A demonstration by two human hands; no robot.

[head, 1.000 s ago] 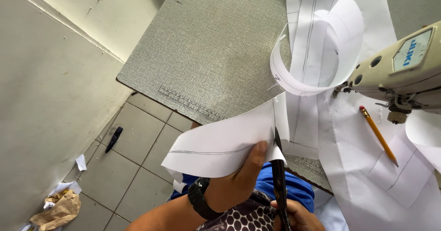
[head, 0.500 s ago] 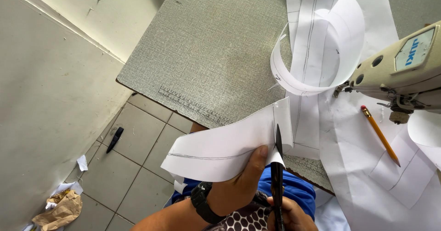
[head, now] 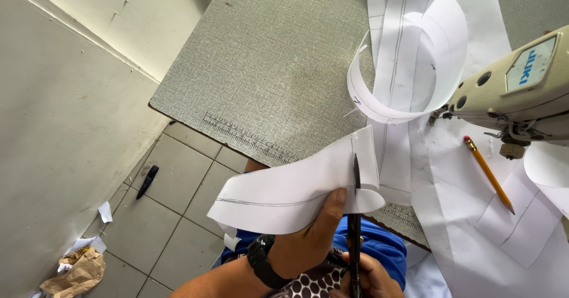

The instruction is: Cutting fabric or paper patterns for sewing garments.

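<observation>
Your scissors (head: 355, 215) have pushed further up into the white paper piece (head: 284, 194) than half a second ago, the dark blades now reaching almost to its top edge, right beside the upright flap at its right end. Your left hand (head: 311, 238) holds that paper as before, thumb pressed flat on its lower edge close to the blades, the watch (head: 267, 262) on the wrist. Your right hand (head: 364, 277) sits low at the frame's bottom, wrapped around the scissor handles, though only the knuckles show. The paper hangs out past the front edge of the grey table (head: 267, 72), over the tiled floor (head: 178, 215). On the table, the curled paper strip (head: 409, 67) loops beside the sewing machine (head: 515, 90), which looks unmoved, and the pencil (head: 487, 173) lies on the flat white sheets (head: 474, 215) as it did. Down on the floor, a crumpled brown paper bag (head: 74, 271) lies by the wall; what it holds you cannot tell from here.
</observation>
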